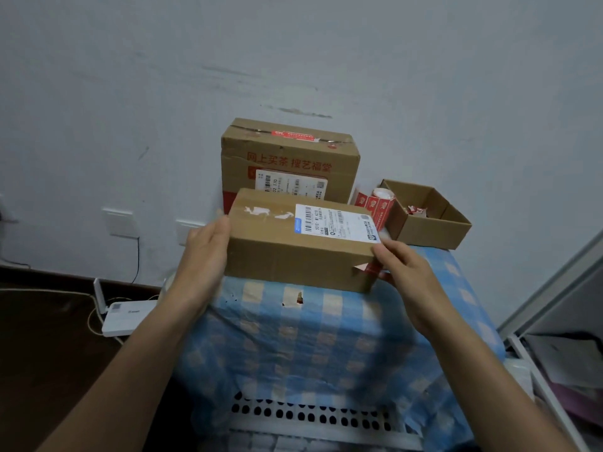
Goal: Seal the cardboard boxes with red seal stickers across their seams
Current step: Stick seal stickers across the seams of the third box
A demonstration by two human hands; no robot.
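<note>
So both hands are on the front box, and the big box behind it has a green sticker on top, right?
Not green: the head view shows the sticker on top of the big box is red. The rest stands: the left hand and right hand are both on the front box.
</note>
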